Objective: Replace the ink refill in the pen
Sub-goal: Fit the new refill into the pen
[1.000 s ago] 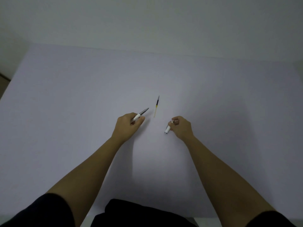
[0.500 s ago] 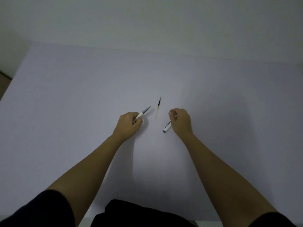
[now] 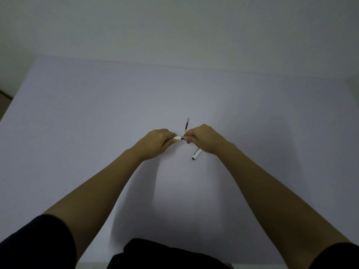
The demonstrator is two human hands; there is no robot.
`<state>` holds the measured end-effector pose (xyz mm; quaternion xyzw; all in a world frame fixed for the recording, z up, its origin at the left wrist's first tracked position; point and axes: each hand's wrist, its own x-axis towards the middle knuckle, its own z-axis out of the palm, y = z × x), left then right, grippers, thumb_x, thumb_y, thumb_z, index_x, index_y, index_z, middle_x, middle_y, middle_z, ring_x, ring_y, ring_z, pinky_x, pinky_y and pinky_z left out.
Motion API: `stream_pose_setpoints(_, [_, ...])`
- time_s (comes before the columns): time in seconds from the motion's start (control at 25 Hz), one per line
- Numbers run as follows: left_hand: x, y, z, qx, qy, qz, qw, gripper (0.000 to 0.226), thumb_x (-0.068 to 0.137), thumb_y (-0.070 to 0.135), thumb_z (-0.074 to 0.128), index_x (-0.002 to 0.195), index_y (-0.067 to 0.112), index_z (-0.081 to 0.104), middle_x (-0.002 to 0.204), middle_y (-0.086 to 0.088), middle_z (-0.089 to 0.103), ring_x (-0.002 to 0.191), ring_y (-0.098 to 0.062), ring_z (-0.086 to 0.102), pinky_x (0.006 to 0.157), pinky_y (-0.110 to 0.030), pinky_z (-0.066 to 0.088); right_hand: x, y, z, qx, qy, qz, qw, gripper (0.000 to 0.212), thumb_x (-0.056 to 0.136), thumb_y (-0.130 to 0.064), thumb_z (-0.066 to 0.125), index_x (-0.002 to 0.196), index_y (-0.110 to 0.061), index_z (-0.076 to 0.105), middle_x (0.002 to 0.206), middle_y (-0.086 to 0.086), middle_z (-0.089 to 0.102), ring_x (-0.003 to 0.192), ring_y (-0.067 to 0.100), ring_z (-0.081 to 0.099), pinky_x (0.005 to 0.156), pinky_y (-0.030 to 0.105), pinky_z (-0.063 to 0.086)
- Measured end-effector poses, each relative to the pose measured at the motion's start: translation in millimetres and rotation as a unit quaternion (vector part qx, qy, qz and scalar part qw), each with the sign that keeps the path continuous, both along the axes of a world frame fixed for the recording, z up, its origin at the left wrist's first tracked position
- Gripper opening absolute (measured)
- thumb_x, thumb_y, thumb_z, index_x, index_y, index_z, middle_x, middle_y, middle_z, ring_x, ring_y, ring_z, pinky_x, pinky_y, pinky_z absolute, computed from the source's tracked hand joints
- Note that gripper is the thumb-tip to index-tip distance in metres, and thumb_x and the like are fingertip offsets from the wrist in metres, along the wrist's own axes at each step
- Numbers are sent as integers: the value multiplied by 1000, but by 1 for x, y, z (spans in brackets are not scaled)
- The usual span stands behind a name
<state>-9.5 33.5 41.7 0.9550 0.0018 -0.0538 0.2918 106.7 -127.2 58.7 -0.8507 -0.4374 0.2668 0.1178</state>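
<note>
Both hands meet on 1 pen piece over the table (image 3: 97, 133).

I see my left hand (image 3: 155, 141) pinching the white pen section (image 3: 178, 138), its dark end at 3 o'clock nipped by my right hand (image 3: 202, 138), which also holds the white barrel (image 3: 196, 154) slanting to 7 o'clock. The ink refill (image 3: 186, 125) lies on the table at 12 o'clock, just behind my knuckles.

Both bare forearms reach forward; left hand (image 3: 157, 141) and right hand (image 3: 203, 139) fisted, fingertips meeting on white pen piece (image 3: 179, 138).
</note>
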Motion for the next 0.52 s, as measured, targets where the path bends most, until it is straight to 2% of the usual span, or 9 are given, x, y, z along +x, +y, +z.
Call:
stream_pose_setpoints(0.08, [0,-4,5,-23,2,7,1000,31,97,27,41,108,7,61,81,-8,60,73,-19,48,64,-22,34,3,-2,7,46,-6,7,999,22,91,-22,55,104,-11,71,95,7,74,77,18,55,63,24,35])
stream_pose_setpoints(0.16, [0,-8,10,-47,10,21,999,32,97,27,39,107,6,62,79,-3,56,71,-18,47,60,-15,32,4,-6,13,103,-17,5,995,18,83,-20,65,98,-12,72,95,5,74,87,20,63,75,27,43])
stream_pose_setpoints(0.24, [-1,-9,13,-56,6,31,998,31,97,27,39,111,9,61,82,1,55,74,-17,47,61,-14,32,3,-8,15,122,-15,-4,992,25,81,-26,68,103,-13,68,100,3,72,95,19,63,84,31,47])
stream_pose_setpoints(0.28, [-1,-8,14,-56,3,32,998,31,98,27,39,113,10,60,83,2,54,75,-16,47,62,-16,31,2,-9,14,102,-10,-10,995,31,84,-32,65,109,-13,66,105,3,71,98,19,63,86,32,47])
stream_pose_setpoints(0.32, [-1,-7,15,-53,0,30,998,31,98,26,39,114,11,60,83,3,53,75,-15,46,63,-17,31,2,-9,14,72,-6,-11,997,32,88,-35,58,111,-13,65,106,4,71,98,20,63,86,32,46])
stream_pose_setpoints(0.4, [-2,-7,16,-44,-3,19,999,30,97,26,40,114,11,60,82,3,52,75,-15,45,65,-20,30,2,-10,15,62,-1,-10,998,28,93,-31,51,103,-12,69,97,7,74,88,23,64,78,33,46])
stream_pose_setpoints(0.52, [-3,-7,19,-40,-13,15,999,28,97,25,41,112,10,60,81,3,52,74,-15,45,63,-18,30,-1,-14,20,149,23,-42,988,14,84,-23,66,93,-13,70,88,6,74,81,18,64,73,23,44])
